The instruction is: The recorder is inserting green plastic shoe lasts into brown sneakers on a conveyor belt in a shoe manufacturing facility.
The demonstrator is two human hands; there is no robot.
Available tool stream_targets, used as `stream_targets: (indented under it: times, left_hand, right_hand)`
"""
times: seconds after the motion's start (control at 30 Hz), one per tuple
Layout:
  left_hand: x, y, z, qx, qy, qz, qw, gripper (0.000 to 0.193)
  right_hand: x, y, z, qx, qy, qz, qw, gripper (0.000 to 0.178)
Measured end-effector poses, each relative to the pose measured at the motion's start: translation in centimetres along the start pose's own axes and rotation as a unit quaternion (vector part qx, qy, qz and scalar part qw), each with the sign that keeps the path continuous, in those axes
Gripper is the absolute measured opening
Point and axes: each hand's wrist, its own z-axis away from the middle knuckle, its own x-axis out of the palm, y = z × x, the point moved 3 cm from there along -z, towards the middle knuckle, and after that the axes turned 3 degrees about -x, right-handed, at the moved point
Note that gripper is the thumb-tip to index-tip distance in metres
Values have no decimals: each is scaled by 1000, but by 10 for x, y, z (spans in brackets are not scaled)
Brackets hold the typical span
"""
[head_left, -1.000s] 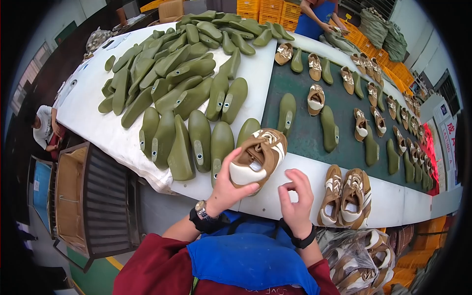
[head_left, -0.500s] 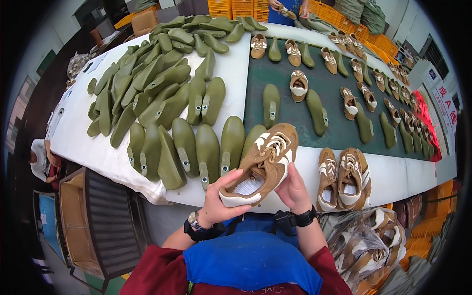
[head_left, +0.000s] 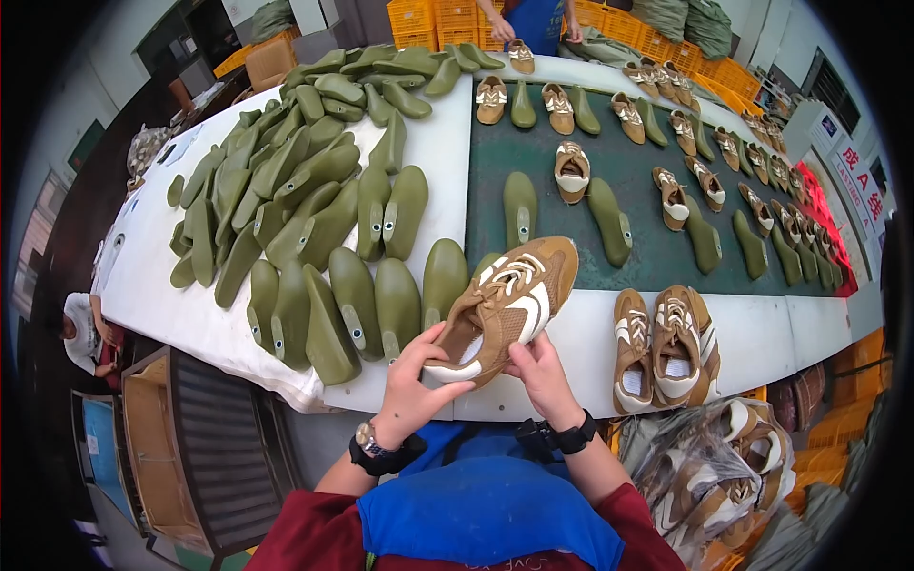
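A brown sneaker with white stripes and laces (head_left: 519, 297) is held above the table's near edge, its toe up and to the right. My left hand (head_left: 416, 383) is closed round its heel, thumb below and fingers at the collar. With its thumb and fingers, my right hand (head_left: 546, 381) grips the sole edge at the shoe's near side. Just left of the shoe stand several green shoe lasts (head_left: 396, 303). To the right, a few matching sneakers (head_left: 677, 347) rest on the white table (head_left: 752, 328).
A big heap of green lasts (head_left: 286, 181) covers the table's left. Sneakers and lasts alternate in rows on a green mat (head_left: 543, 252). A plastic bag of sneakers (head_left: 728, 476) is at lower right, a slatted cart (head_left: 205, 447) at lower left. Another person's hand (head_left: 502, 29) is beyond the table.
The sneaker has rolled to show more of its striped side. My right hand has shifted down and left along it. Across the table, the other person's shoe now stands on the tabletop.
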Motion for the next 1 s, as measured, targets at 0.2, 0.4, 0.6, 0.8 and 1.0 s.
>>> stream_targets:
  times: [0.2, 0.4, 0.6, 0.8, 1.0]
  left_hand:
    - [-41, -5, -28, -89, 3, 105, 991, 29]
    - [-52, -23, -149, -38, 11, -4, 999, 34]
    - [21, -82, -288, -28, -51, -178, 982, 42]
    - [105, -194, -349, -1, 22, -291, 956, 41]
    - [136, -206, -367, -197, -147, -446, 860, 57]
  right_hand:
    - [-39, 1, 22, -114, 27, 385, 916, 49]
    - [-108, 31, 60, -192, 119, 642, 733, 38]
    - [-109, 34, 59, -186, 167, 691, 678, 28]
    - [-110, 41, 54, -159, 159, 688, 690, 27]
    - [-105, 40, 52, -146, 148, 693, 690, 28]
